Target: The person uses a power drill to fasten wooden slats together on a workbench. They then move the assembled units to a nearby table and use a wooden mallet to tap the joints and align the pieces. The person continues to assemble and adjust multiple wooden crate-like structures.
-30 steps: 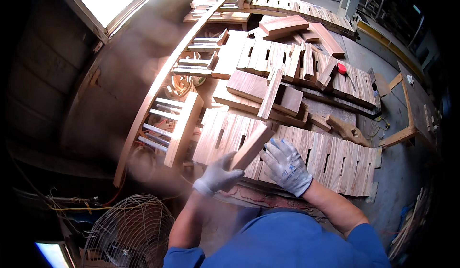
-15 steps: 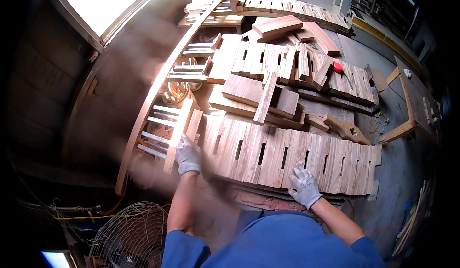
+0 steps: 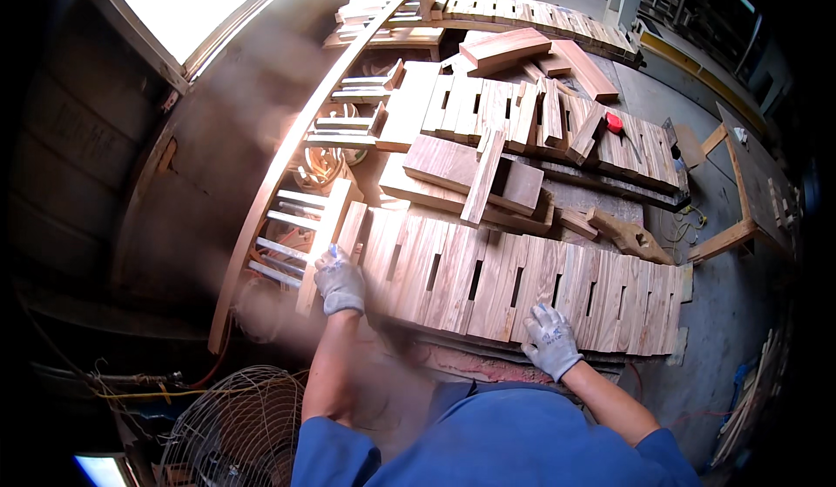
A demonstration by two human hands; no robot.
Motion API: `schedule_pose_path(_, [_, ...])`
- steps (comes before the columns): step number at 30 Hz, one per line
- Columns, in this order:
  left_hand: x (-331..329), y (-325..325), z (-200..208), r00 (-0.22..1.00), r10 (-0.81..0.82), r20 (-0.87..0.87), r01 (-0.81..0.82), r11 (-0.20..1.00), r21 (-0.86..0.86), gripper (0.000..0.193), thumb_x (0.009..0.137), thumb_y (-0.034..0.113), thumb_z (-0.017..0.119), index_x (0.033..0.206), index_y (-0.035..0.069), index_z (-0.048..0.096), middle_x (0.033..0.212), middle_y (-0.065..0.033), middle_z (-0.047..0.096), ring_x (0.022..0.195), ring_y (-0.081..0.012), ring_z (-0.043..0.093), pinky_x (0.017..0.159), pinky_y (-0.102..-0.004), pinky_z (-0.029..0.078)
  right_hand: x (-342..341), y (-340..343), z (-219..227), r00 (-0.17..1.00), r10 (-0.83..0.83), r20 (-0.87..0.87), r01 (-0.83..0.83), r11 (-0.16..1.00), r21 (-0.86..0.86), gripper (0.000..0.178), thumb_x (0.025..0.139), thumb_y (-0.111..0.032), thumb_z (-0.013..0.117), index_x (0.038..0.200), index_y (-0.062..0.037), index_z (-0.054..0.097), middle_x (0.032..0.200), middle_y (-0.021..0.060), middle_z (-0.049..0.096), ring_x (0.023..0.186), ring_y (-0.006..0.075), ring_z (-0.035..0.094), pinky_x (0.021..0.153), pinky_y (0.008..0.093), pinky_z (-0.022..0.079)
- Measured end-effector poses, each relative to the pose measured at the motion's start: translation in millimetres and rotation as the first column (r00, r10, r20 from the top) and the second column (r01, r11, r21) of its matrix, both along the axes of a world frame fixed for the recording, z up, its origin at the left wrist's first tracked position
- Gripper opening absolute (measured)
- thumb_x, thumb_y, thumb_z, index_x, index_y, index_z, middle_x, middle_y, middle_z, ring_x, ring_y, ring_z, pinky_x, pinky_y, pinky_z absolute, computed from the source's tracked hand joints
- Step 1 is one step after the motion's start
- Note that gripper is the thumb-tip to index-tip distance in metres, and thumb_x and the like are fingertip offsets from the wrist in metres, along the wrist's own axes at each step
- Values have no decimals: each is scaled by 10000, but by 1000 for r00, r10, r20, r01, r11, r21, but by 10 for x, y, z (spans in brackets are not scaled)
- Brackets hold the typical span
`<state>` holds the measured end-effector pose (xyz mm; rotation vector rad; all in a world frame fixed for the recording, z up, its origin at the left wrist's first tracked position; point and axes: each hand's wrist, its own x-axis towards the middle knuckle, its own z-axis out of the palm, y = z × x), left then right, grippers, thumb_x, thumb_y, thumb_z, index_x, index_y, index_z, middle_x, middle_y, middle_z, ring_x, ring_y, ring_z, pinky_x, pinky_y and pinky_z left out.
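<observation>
A long row of upright wooden boards (image 3: pixel 457 269), packed side by side with dark slots between several of them, lies in front of me. My left hand (image 3: pixel 340 285), in a pale work glove, is closed at the near end of a short wooden block (image 3: pixel 351 227) at the row's left end; part of its fingers is hidden. Beside that block stands a longer wooden bar (image 3: pixel 329 233), against several metal clamp rods (image 3: pixel 292 221). My right hand (image 3: pixel 552 341), gloved too, rests flat on the row's near edge toward the right, fingers spread and holding nothing.
Behind the row lie stacked planks (image 3: pixel 444 169) and a shaped wooden piece (image 3: pixel 629 236). A second board row carries a red tape measure (image 3: pixel 614 122). A long wooden rail (image 3: pixel 292 143) runs along the left. Near my left arm stands a wire fan guard (image 3: pixel 239 435).
My left hand has shifted very slightly left at the block's end. The right hand stays almost in place on the boards. Nothing else has visibly moved.
</observation>
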<state>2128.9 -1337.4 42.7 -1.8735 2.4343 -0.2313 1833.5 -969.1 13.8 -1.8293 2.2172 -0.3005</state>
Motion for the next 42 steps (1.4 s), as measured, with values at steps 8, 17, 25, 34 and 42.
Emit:
schedule_pose_path(8, [311, 219, -251, 987, -136, -89, 118, 975, -190, 436, 935, 295, 721, 1302, 62, 706, 1157, -124, 691, 1105, -343, 627, 926, -486, 504, 4, 16, -28, 1000, 14, -27, -15, 999, -43, 567, 768, -304, 826, 1267, -74, 687, 1456, 198, 560, 1414, 403, 471, 1172, 518, 388])
schedule_pose_path(17, [523, 619, -260, 788, -41, -615, -170, 944, -282, 413, 919, 96, 749, 1316, 19, 662, 1219, -155, 678, 1069, -306, 635, 961, -449, 524, 3, 48, -62, 999, 17, -48, -19, 999, -51, 610, 757, -302, 840, 1292, -74, 655, 1464, 188, 550, 1426, 388, 459, 1180, 523, 378])
schedule_pose_path(25, [867, 421, -887, -438, 601, -668, -198, 661, 724, 490, 938, 479, 813, 1007, 2, 725, 837, -68, 646, 757, -194, 635, 609, -378, 509, 37, 48, -73, 999, 16, -32, -16, 1000, -13, 649, 757, -305, 849, 1326, -78, 635, 1495, 201, 530, 1437, 411, 450, 1189, 544, 368])
schedule_pose_path(34, [748, 103, -1092, -573, 540, -617, -128, 685, 718, 480, 893, 336, 874, 1267, 81, 714, 1191, -62, 718, 994, -231, 668, 834, -385, 516, 16, 49, -33, 999, 22, -39, -23, 999, -22, 654, 747, -307, 853, 1323, -87, 636, 1496, 188, 529, 1433, 402, 455, 1183, 541, 374])
schedule_pose_path(42, [876, 114, -1329, -451, 581, -677, -294, 620, 728, 497, 897, 402, 868, 1239, 75, 716, 1021, -64, 738, 760, -222, 660, 640, -403, 525, 22, 46, -55, 999, 20, -38, -21, 999, -24, 654, 752, -311, 854, 1328, -90, 636, 1505, 185, 524, 1441, 399, 448, 1189, 537, 367])
